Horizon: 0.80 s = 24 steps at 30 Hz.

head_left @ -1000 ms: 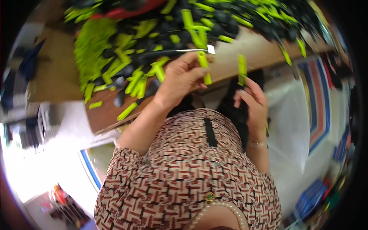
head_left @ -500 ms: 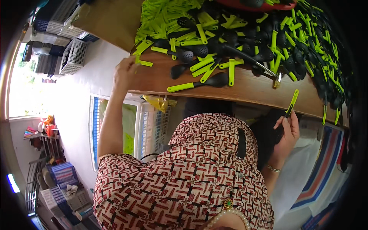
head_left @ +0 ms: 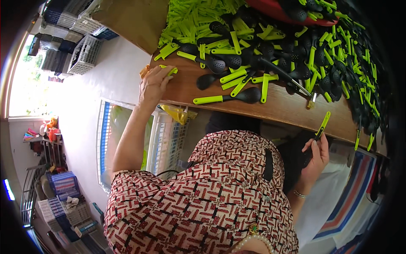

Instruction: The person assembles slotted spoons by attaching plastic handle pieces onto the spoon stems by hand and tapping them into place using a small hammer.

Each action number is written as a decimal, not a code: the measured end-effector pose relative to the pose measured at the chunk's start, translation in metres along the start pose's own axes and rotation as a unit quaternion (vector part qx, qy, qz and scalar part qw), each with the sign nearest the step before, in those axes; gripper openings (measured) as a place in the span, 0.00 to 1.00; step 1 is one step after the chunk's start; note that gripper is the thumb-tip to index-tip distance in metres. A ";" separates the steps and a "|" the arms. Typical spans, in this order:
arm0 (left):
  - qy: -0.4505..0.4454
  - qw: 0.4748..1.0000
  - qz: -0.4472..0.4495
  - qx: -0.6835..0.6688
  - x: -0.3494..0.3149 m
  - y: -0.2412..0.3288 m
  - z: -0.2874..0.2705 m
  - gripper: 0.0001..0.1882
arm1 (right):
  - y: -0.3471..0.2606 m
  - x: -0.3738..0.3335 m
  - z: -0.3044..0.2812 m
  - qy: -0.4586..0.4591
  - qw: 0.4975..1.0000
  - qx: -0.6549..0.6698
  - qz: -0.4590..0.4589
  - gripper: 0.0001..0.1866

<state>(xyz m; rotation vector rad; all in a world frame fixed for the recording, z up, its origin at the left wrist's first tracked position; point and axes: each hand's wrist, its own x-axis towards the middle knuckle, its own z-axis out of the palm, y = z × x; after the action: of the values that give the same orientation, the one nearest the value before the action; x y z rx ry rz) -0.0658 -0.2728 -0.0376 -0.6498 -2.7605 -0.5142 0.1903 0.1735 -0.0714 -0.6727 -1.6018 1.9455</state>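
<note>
My right hand (head_left: 317,156): fingers closed round lime-handled black utensil (head_left: 325,122), near wooden table's (head_left: 179,86) front edge. My left hand (head_left: 152,86): fingers bent over lime handle (head_left: 173,71), table's left end; hold hidden, can't tell. Step seems handle pickup; next calls for firm pinch.

Table (head_left: 182,86): brown wood, directly before me
Bright opening (head_left: 31,89): daylight, far left of my table
Crates (head_left: 84,55): stacked, left of the table
Striped cloth (head_left: 351,192): below the table's right end
</note>
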 end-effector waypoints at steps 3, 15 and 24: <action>0.009 1.000 0.008 0.003 0.003 0.003 0.002 0.18 | -0.006 0.001 0.011 -0.009 1.000 -0.004 0.001 0.21; 0.019 0.991 -0.071 0.114 0.060 -0.050 0.016 0.12 | 0.000 -0.002 -0.010 -0.011 1.000 -0.024 -0.013 0.21; 0.006 0.992 -0.050 0.119 0.047 -0.108 0.008 0.16 | -0.005 0.015 0.000 -0.045 0.996 0.056 0.047 0.18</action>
<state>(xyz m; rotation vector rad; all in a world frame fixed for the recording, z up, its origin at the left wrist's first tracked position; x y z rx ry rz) -0.1587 -0.3428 -0.0596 -0.4533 -2.7922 -0.2020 0.1795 0.1846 -0.0668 -0.6346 -1.5254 2.1444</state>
